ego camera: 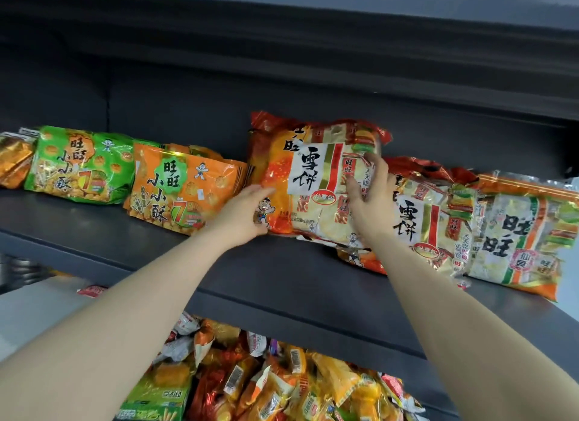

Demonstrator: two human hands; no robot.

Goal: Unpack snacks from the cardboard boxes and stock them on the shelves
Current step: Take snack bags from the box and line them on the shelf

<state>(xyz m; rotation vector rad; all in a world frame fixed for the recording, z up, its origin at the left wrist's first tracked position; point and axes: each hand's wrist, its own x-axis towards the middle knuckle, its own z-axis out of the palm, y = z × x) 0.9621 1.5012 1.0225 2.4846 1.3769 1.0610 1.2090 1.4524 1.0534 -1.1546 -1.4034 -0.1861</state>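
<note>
A large red and white rice cracker bag (310, 176) stands tilted on the dark shelf (282, 282), leaning back. My left hand (244, 213) grips its lower left corner. My right hand (369, 198) lies flat against its right front side, fingers spread. A second bag of the same kind (419, 220) lies just right of it, partly behind my right hand. No cardboard box is in view.
On the same shelf, left of my hands, stand an orange snack bag (181, 188) and a green one (78, 166); an orange and white bag (520, 235) lies at the right. The shelf below holds a pile of mixed small snack packets (282, 380).
</note>
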